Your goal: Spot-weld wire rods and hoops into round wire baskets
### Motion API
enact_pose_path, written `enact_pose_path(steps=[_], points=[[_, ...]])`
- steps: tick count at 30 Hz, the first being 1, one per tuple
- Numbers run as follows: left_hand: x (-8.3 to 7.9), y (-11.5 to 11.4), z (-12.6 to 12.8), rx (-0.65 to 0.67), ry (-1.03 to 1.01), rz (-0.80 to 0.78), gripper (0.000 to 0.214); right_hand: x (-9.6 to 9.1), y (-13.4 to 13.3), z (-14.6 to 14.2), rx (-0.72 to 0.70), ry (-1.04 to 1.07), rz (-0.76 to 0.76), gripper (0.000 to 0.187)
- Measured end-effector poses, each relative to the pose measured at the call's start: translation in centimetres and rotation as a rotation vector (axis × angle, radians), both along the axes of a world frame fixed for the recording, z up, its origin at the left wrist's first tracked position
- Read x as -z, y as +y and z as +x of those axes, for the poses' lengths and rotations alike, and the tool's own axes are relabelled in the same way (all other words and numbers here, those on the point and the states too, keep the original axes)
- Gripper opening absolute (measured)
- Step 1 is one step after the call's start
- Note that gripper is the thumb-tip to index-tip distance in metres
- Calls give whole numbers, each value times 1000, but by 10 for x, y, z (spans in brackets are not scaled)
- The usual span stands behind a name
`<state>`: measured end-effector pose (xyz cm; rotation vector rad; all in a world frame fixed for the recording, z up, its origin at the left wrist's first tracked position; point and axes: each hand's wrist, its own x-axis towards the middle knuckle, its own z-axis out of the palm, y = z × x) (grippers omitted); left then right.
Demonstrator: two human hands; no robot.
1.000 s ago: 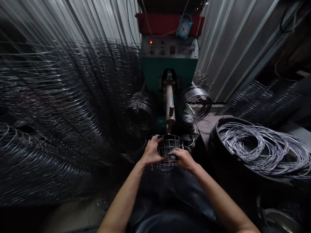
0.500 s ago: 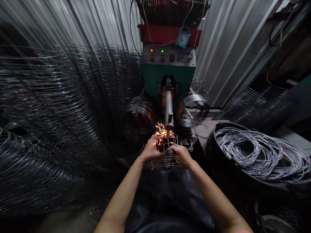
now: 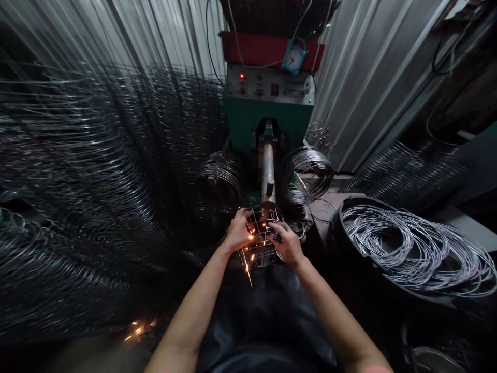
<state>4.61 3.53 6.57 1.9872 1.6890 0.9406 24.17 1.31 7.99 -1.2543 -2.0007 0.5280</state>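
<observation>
Left hand: grasping the wire basket at its left edge, fingers toward the far rim.
Right hand (image 3: 286, 243): grasping the basket's right side, fingers bent over the wires.
Wire basket (image 3: 266, 255): between the left hand (image 3: 237, 231) and that right one, under the tip of the metal arm (image 3: 267, 173); exact contact with the tip is hard to make out.
Sparks (image 3: 252, 257): bright around the basket's left and near sides.
Green machine (image 3: 267, 111): behind the basket, red lamp (image 3: 242, 76) lit on its panel's left end.
Black tub (image 3: 337, 235): holds wire rings (image 3: 427, 248), some reaching its right edge.
</observation>
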Motion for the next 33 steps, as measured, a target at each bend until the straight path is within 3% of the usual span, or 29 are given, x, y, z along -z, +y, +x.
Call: enact_pose_path(steps=[3,8,12,18,26,30,33], points=[[-4,-5,3,-51,11,-9,91,16,-20,16,111,427,-223,37],[-9,-6,5,-86,-6,-2,90,56,-51,47,397,1040,-954,17],[-8,2,4,-157,-29,-40,91,79,-68,60,466,1248,-1135,16],[-8,13,1,-224,-28,-43,84,91,-74,64,459,1289,-1122,13],[-17,14,-2,-176,15,-56,85,87,-75,77,418,1288,-1099,11],[6,-1,-22,-110,-10,-137,118,87,-86,86,448,1201,-911,25],[39,-17,-34,-124,-111,-195,135,98,-99,94,434,864,-621,28]])
